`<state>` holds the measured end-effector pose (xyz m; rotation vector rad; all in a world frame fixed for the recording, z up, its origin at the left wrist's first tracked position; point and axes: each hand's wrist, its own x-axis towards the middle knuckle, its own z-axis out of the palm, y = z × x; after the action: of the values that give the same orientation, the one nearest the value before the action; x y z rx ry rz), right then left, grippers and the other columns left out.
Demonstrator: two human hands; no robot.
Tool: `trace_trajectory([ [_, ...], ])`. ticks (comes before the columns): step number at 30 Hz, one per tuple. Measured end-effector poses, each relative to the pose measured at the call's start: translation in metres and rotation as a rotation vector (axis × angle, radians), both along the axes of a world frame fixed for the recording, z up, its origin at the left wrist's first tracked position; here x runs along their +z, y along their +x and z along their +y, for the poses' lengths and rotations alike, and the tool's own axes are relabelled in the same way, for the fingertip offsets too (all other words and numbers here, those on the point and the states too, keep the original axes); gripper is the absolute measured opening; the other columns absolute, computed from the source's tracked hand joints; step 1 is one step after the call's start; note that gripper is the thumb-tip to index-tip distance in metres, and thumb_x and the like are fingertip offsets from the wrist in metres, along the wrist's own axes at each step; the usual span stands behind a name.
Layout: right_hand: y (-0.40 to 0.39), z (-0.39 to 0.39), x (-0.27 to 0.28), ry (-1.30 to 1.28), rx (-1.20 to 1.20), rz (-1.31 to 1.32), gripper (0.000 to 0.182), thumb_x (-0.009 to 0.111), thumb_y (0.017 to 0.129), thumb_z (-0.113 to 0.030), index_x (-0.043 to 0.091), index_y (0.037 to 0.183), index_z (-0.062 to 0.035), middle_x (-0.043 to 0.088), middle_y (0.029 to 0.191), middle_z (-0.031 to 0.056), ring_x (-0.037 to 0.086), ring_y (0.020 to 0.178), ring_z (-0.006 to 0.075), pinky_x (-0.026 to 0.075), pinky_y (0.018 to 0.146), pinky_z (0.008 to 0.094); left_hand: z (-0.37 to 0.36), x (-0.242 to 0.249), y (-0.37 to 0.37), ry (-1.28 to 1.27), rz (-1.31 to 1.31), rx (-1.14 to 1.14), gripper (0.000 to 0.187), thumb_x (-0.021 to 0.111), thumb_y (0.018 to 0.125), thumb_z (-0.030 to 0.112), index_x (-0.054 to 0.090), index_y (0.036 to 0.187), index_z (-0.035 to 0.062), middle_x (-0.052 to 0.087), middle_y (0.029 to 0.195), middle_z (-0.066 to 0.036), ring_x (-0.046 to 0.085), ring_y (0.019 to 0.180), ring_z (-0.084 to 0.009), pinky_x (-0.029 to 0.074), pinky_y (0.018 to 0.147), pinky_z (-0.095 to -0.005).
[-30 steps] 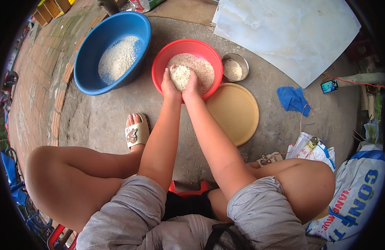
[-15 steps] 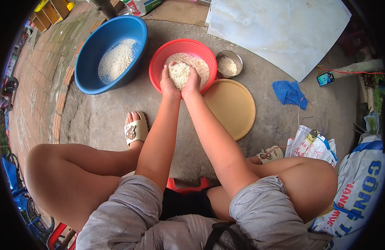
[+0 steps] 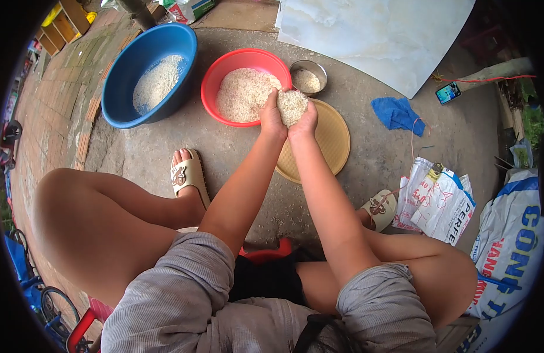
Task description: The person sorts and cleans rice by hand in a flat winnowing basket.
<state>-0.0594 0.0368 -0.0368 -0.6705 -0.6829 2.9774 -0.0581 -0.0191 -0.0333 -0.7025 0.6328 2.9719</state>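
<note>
Cupped side by side, my left hand (image 3: 273, 120) and my right hand (image 3: 305, 122) hold a heap of white rice (image 3: 292, 107) between them. They are over the right rim of the red basin (image 3: 208, 97) and the far edge of a round tan tray (image 3: 330, 138). More rice (image 3: 241, 94) lies in the red basin. Just beyond my right hand, a metal bowl (image 3: 323, 75) contains a little rice. To the left, a large blue basin (image 3: 116, 97) has rice spread on its bottom. My palms' undersides are out of sight.
A marbled white sheet (image 3: 372, 41) covers the ground at the back right. Further right are a blue cloth (image 3: 396, 113), a phone (image 3: 448, 93) and printed sacks (image 3: 507, 253). My sandalled feet (image 3: 188, 172) flank the middle of the concrete floor.
Both hands, still cupped around the rice, have moved right from above the red basin to its right rim, near the metal bowl and tan tray. The view has shifted slightly.
</note>
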Motion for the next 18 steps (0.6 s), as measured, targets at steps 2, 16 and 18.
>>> trace_trajectory([
  [2,0.009,0.017,-0.015,-0.004,-0.032,-0.047,0.045,0.027,0.089,-0.025,0.053,0.111,0.0037,0.058,0.112,0.0194,0.057,0.102,0.0316,0.046,0.091,0.0423,0.014,-0.016,0.007,0.053,0.015,-0.096,0.029,0.047,0.092,0.028,0.060,0.098,0.0028,0.063,0.094,-0.015,0.061,0.087,-0.0276,0.051,0.081,-0.0405],
  [16,0.075,0.085,-0.029,-0.097,-0.095,-0.143,0.044,0.028,0.090,-0.019,0.048,0.116,0.0103,0.055,0.114,0.0237,0.054,0.107,0.0364,0.042,0.097,0.0455,0.063,-0.046,0.042,0.206,-0.140,-0.347,0.029,0.050,0.091,0.032,0.064,0.092,0.0056,0.063,0.090,-0.009,0.059,0.087,-0.0247,0.047,0.085,-0.0402],
  [18,0.077,0.083,-0.026,-0.144,-0.083,-0.115,0.045,0.027,0.091,-0.019,0.046,0.118,0.0110,0.053,0.118,0.0237,0.052,0.110,0.0362,0.039,0.099,0.0453,0.062,-0.047,0.041,0.207,-0.153,-0.365,0.029,0.050,0.091,0.032,0.064,0.092,0.0062,0.063,0.091,-0.008,0.059,0.087,-0.0242,0.047,0.086,-0.0399],
])
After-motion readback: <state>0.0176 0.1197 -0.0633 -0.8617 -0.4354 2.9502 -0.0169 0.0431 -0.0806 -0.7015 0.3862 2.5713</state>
